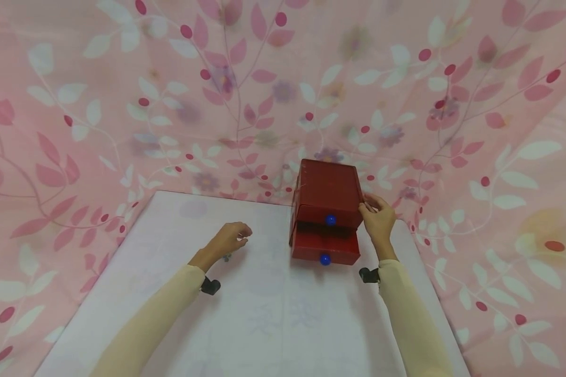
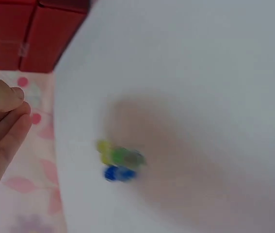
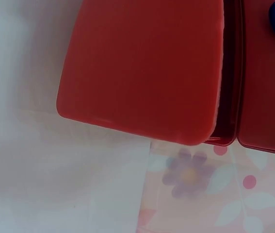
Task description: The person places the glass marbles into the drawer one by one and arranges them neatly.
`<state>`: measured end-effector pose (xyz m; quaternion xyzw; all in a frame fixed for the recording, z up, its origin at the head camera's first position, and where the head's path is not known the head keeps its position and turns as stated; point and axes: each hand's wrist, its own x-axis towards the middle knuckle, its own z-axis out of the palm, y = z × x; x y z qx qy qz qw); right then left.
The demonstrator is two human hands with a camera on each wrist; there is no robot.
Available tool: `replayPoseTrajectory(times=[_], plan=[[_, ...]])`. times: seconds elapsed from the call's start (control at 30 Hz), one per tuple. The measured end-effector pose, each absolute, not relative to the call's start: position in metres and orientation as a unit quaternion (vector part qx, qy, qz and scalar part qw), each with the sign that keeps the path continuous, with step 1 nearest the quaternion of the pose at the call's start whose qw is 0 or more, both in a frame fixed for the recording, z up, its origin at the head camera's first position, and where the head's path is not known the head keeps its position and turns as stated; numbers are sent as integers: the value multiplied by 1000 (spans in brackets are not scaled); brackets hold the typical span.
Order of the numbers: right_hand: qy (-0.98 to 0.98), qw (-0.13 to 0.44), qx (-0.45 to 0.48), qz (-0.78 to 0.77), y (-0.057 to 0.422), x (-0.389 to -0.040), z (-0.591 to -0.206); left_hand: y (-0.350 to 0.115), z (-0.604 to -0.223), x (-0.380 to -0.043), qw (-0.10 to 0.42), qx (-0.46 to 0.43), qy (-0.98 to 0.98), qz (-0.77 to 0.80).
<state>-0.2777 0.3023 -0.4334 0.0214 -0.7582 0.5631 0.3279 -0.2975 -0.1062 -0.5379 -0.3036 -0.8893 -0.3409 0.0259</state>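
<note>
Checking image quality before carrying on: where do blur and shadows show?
Left wrist: small coloured pieces badly blurred, at the edge of a broad soft shadow; head: faint shadows beside both sleeves; right wrist: drawer front dim but clear-edged.

On the table [image 1: 259, 345], the box [image 1: 330, 186] stands between your left hand [image 1: 226, 239] and right hand [image 1: 380, 219], right of the pieces [image 2: 121, 164].

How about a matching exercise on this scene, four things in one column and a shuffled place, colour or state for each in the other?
Things:
1. Right hand
2. Small objects
3. Lower drawer
4. Left hand

Descriptions:
A. Pulled partly out
B. Raised over the white table
C. Yellow, green and blue
D. At the side of the red cabinet

Pairs: 1-D, 2-C, 3-A, 4-B
</note>
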Motion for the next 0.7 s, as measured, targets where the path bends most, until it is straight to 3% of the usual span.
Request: replayPoseTrajectory(times=[0.23, 0.7], plan=[[-759, 328, 18, 562, 302, -276, -433, -132, -562, -290, -15, -234, -907, -350], [-753, 327, 25, 570, 301, -277, -433, -159, -587, -291, -19, -174, -919, -352]])
